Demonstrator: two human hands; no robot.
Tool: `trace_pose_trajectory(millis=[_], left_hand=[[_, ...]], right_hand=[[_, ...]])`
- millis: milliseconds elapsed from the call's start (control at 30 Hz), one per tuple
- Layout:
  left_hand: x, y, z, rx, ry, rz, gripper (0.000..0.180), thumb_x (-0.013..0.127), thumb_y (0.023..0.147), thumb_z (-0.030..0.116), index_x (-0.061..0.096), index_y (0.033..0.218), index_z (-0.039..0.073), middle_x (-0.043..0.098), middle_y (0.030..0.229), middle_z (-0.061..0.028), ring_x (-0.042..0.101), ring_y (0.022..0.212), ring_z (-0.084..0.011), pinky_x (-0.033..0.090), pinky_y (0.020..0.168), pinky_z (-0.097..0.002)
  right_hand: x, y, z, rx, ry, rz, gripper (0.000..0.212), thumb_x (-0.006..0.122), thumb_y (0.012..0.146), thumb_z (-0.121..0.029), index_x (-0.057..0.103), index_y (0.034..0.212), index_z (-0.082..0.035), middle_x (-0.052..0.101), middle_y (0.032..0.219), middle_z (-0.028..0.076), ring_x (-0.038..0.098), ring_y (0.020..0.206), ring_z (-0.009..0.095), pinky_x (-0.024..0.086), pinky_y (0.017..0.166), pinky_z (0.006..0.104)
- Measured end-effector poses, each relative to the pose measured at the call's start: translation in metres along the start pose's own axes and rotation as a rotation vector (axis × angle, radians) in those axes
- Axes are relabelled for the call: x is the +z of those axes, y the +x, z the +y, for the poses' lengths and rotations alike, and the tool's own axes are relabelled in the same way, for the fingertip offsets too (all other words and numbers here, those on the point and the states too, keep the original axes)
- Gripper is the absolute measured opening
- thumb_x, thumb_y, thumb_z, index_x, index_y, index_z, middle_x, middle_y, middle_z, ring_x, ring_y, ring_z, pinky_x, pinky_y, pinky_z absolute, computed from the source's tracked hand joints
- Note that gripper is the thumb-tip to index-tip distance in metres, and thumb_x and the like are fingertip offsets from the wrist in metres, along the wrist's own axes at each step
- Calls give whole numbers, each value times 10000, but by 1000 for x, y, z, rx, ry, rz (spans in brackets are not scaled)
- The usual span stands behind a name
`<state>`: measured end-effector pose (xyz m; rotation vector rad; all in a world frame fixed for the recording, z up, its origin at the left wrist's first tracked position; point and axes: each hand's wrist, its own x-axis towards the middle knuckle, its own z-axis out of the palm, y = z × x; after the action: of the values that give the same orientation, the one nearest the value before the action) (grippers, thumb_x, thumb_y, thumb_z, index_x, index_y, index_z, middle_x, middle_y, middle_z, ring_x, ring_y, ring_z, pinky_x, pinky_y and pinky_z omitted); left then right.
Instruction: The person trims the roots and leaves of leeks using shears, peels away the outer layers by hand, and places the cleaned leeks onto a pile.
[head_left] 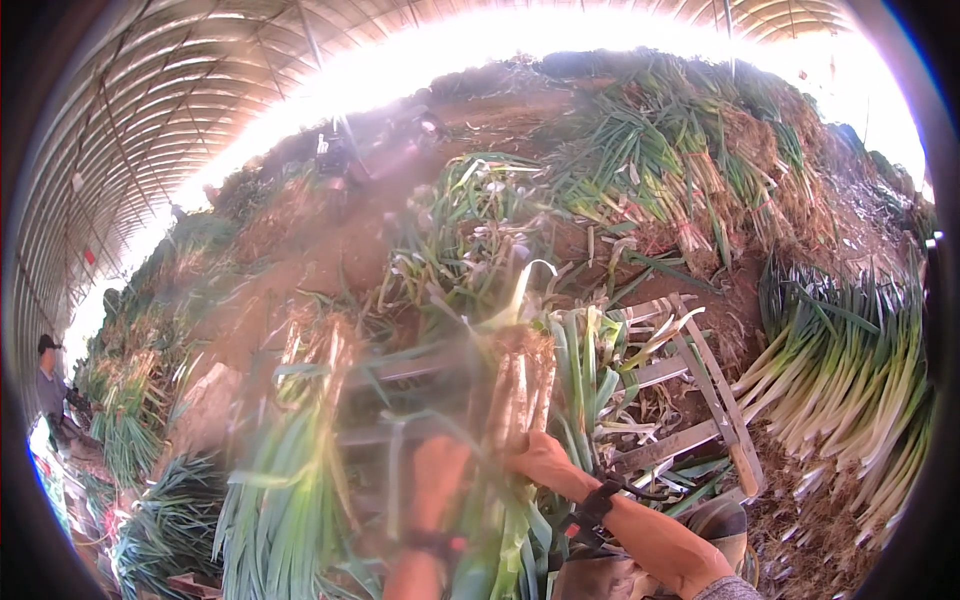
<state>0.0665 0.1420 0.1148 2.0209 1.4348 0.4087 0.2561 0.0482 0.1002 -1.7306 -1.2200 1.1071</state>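
Observation:
A bunch of long green onions (517, 395) stands before me, roots up, its pale shafts coated in soil and its green leaves hanging down. My right hand (545, 463) is closed around the lower part of the shafts, from their right side. Just left of the bunch is my left hand (442, 462), so hazy and smeared that its fingers cannot be made out, nor whether it touches the stalks. A larger heap of green onions (285, 480) lies to the left, leaves toward me. Peeled green onions (580, 370) rest right behind my right hand.
A wooden slatted frame (715, 400) stands to the right, beside a row of cleaned green onions (850, 375) on the soil. Stripped leaves (475, 235) litter the ground ahead. Unpeeled bundles (690, 180) are piled at the back. Another person (50, 390) is at far left.

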Motion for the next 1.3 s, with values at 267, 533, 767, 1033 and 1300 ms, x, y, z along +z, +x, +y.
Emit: trace_pose_trajectory(millis=[267, 533, 767, 1033, 1300], left_hand=[[23, 81, 21, 334, 16, 304, 477, 671, 868, 339, 586, 1135, -47, 669, 1016, -247, 651, 969, -395, 510, 826, -412], [19, 90, 84, 343, -51, 174, 303, 645, 834, 190, 587, 994, -61, 627, 896, -283, 603, 842, -445, 471, 745, -456], [35, 92, 87, 360, -147, 130, 385, 618, 904, 314, 608, 1073, -31, 647, 1005, -280, 606, 946, -464, 471, 826, -508], [45, 96, 75, 419, 36, 221, 290, 526, 950, 206, 567, 1116, -29, 641, 980, -275, 604, 921, -461, 473, 791, -509], [30, 102, 75, 271, -156, 58, 277, 585, 935, 142, 610, 1182, 18, 675, 1052, -217, 656, 926, -324, 491, 854, -358]], right_hand=[[-19, -22, -49, 27, -60, -262, 296, 732, 793, -267, 608, 845, -3, 616, 734, 29, 580, 616, 90, 436, 492, 249], [-22, 1, -6, -138, 174, -99, 256, 629, 892, -206, 617, 866, 49, 567, 695, 57, 567, 582, 163, 459, 499, 282], [-47, 65, -9, -189, 329, 58, 254, 567, 984, -257, 494, 1063, -27, 540, 964, 46, 505, 886, 87, 465, 709, 278], [-26, 74, -9, -115, 209, 291, 345, 567, 967, -358, 495, 900, -28, 499, 805, 27, 472, 756, 118, 433, 609, 319], [-39, 53, -38, 30, 372, 229, 422, 587, 933, -424, 510, 880, -13, 471, 761, 33, 453, 711, 119, 410, 586, 314]])
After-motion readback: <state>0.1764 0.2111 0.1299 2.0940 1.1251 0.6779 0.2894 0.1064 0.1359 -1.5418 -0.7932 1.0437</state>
